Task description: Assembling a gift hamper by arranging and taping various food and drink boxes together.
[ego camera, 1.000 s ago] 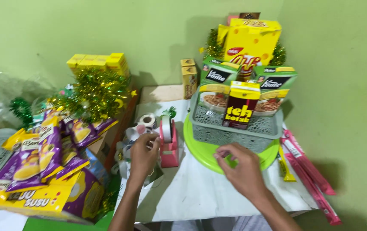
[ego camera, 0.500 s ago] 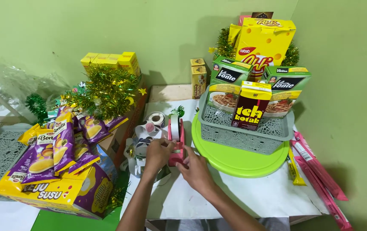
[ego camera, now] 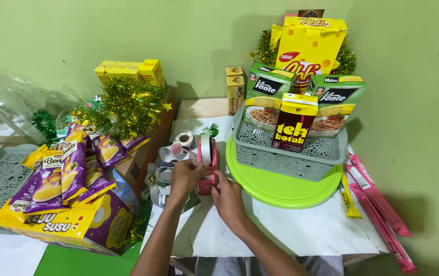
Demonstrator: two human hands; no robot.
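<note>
The pink tape dispenser [ego camera: 207, 166] stood upright on the white-covered counter [ego camera: 301, 232], directly between the two hands and just beside the rim of the green round tray [ego camera: 280, 186]. It carried a roll of tape on its wheel. It was judged to be a stiff plastic body, fairly light, apt to slide on the smooth covering unless steadied at the base; the tape itself was thin, limp and sticky, best taken at its free end near the cutter.

The left hand [ego camera: 186, 175] lay against the dispenser's near left side, fingers curled narrowly toward its front edge. Whether they pinched a tape end could not be told. The right hand [ego camera: 228, 197] rested at the dispenser's lower right, fingers bent close, touching the base; its grip was narrow, apparently bracing rather than enclosing.

Beyond the left hand lay loose tape rolls [ego camera: 178, 148]. Past the right hand, on the tray, sat a grey basket [ego camera: 286, 153] of boxed goods.
</note>
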